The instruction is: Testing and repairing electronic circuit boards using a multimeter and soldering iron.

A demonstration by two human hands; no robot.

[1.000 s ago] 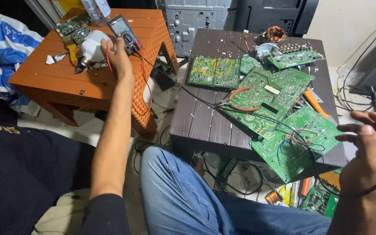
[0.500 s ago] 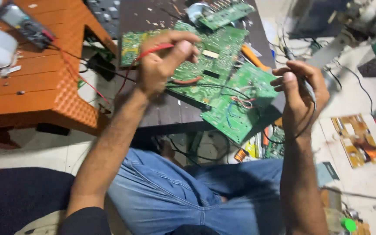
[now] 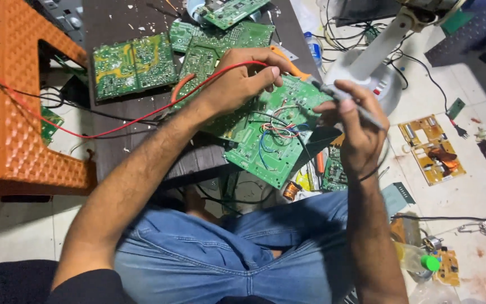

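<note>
- The right hand has its fingers closed round a slim dark test probe, whose long axis slants from near right to far left, tip toward the green circuit board on the dark slatted table.
- The left hand pinches a red-wired probe over that board.
- Since half a second ago, both hands have drawn closer together above the board.
</note>
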